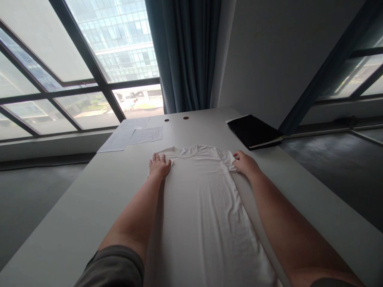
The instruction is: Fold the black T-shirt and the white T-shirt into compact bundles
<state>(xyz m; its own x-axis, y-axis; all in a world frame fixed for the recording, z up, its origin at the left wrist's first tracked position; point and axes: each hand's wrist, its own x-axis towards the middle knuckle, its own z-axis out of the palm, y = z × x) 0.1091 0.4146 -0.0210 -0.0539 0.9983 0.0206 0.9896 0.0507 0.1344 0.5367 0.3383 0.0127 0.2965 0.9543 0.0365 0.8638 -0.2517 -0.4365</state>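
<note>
A white T-shirt [200, 199] lies spread on the white table, its neckline at the far end and its body running toward me. My left hand [160, 165] rests flat on the left sleeve area, fingers stretched out and slightly spread. At the other sleeve, my right hand [244, 162] has its thumb and fingers closed on the cuff edge. Wrinkles run down the shirt, most of them along its right side. The lower hem is out of view.
Several sheets of paper [146, 134] lie at the table's far left. A black folder [254, 131] with papers in it sits at the far right edge. Two round holes are near the back of the white table [98, 199]. Blue curtains [187, 56] and windows stand beyond.
</note>
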